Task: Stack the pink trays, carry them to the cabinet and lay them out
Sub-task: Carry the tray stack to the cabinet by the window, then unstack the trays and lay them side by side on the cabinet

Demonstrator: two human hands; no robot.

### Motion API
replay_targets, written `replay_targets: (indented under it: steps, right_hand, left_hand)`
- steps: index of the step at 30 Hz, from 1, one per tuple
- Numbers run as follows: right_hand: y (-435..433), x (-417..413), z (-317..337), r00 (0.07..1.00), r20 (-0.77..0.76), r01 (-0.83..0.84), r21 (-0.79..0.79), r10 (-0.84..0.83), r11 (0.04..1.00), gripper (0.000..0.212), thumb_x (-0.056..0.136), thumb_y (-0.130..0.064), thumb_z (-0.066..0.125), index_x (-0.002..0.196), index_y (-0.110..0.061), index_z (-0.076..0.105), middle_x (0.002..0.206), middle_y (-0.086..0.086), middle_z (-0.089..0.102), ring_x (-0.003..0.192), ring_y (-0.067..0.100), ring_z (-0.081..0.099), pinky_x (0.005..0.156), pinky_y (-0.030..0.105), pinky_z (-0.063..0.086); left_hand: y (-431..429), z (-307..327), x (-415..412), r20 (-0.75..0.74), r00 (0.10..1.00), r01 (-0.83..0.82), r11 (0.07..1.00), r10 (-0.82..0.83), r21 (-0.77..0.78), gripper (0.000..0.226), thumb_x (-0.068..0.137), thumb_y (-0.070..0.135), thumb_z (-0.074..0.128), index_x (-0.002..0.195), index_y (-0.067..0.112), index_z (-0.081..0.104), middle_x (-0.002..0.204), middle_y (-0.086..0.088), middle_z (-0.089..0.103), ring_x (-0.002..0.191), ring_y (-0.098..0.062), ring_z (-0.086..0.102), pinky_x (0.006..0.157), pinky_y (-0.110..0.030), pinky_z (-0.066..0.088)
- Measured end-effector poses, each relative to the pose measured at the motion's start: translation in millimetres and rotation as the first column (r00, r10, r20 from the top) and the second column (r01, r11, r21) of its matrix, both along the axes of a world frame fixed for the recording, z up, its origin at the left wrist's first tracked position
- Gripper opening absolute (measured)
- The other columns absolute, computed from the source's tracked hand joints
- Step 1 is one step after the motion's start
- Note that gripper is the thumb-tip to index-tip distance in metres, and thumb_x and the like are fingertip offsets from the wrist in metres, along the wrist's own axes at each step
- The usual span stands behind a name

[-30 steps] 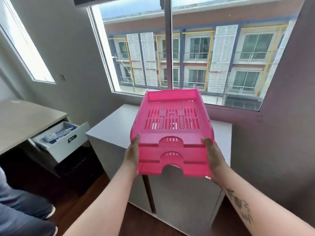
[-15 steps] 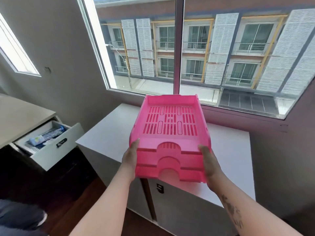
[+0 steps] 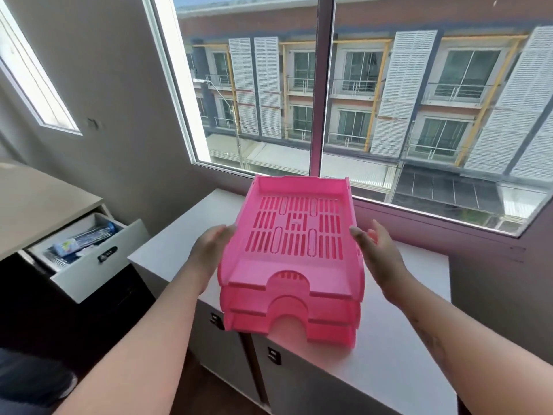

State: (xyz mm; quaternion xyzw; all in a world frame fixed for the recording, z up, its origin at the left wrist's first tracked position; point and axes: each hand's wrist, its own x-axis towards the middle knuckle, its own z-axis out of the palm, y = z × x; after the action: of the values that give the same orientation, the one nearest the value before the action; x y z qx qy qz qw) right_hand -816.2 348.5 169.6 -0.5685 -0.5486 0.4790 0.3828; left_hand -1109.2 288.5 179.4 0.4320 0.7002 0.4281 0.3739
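Note:
Three pink slotted trays [image 3: 294, 235] are stacked on the white cabinet top [image 3: 401, 339], their front overhanging its near edge a little. My left hand [image 3: 209, 250] clasps the left side wall of the top tray, with the fingers curled under its rim. On the opposite side, my right hand [image 3: 378, 256] presses against the top tray's right wall, thumb on the rim. The top tray sits slightly askew over the two below it. The cabinet's two doors [image 3: 227, 348] face me beneath the stack.
A large window [image 3: 326, 85] runs along the wall right behind the cabinet. To the left, a desk [image 3: 36, 202] has an open drawer [image 3: 89, 259] full of small items sticking out toward the cabinet's corner. Dark floor lies between them.
The stack came down from the air onto the cabinet top. Both hands slid from the front corners of the stack up to the middle of the top tray's sides.

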Motion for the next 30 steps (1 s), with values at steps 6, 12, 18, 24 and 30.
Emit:
replay_targets:
  steps: [6, 12, 18, 24, 30]
  right_hand:
    - [18, -22, 4, 0.988, 0.154, 0.024, -0.123, -0.005, 0.992, 0.028, 0.093, -0.006, 0.042, 0.11, -0.01, 0.064, 0.096, 0.007, 0.069, 0.08, 0.022, 0.065, 0.076, 0.04, 0.056]
    - [32, -57, 7, 0.983, 0.17, 0.08, -0.032, -0.073, 0.996, 0.028, 0.088, -0.006, 0.035, 0.106, -0.01, 0.057, 0.098, 0.014, 0.066, 0.084, 0.028, 0.065, 0.073, 0.045, 0.058]
    - [43, -145, 3, 0.988, 0.154, 0.015, 0.02, -0.018, 1.0, 0.031, 0.09, -0.008, 0.039, 0.117, -0.005, 0.053, 0.11, 0.018, 0.062, 0.089, 0.029, 0.058, 0.077, 0.041, 0.053]
    - [57, -263, -11, 0.993, 0.117, 0.005, 0.004, -0.005, 1.0, 0.034, 0.094, -0.008, 0.039, 0.126, -0.002, 0.049, 0.114, 0.018, 0.059, 0.082, 0.022, 0.048, 0.066, 0.034, 0.042]
    - [71, -337, -32, 0.989, 0.142, 0.038, -0.051, -0.031, 0.998, 0.033, 0.095, -0.011, 0.039, 0.127, -0.01, 0.049, 0.113, 0.013, 0.061, 0.091, 0.027, 0.06, 0.082, 0.046, 0.056]
  left_hand:
    - [24, -2, 15, -0.178, 0.98, -0.098, 0.994, 0.088, -0.045, 0.027, 0.092, 0.016, 0.048, 0.107, 0.009, 0.069, 0.099, -0.012, 0.073, 0.089, -0.031, 0.069, 0.073, -0.038, 0.059]
    - [39, 16, -23, -0.23, 0.957, -0.172, 0.985, 0.174, 0.029, 0.025, 0.087, 0.012, 0.048, 0.076, 0.021, 0.068, 0.096, -0.017, 0.075, 0.084, -0.035, 0.069, 0.076, -0.049, 0.058]
    - [37, 3, -108, -0.255, 0.935, -0.244, 0.969, 0.247, 0.044, 0.023, 0.088, 0.012, 0.05, 0.093, 0.021, 0.07, 0.081, 0.002, 0.072, 0.077, -0.026, 0.069, 0.062, -0.041, 0.056]
    - [54, 4, -225, -0.26, 0.925, -0.276, 0.96, 0.279, 0.048, 0.025, 0.087, 0.008, 0.05, 0.1, 0.017, 0.07, 0.08, 0.003, 0.069, 0.076, -0.023, 0.062, 0.062, -0.029, 0.047]
    - [81, -24, -304, -0.233, 0.944, -0.234, 0.972, 0.232, 0.02, 0.023, 0.087, 0.007, 0.049, 0.098, 0.015, 0.068, 0.084, 0.002, 0.071, 0.078, -0.023, 0.064, 0.071, -0.036, 0.053]
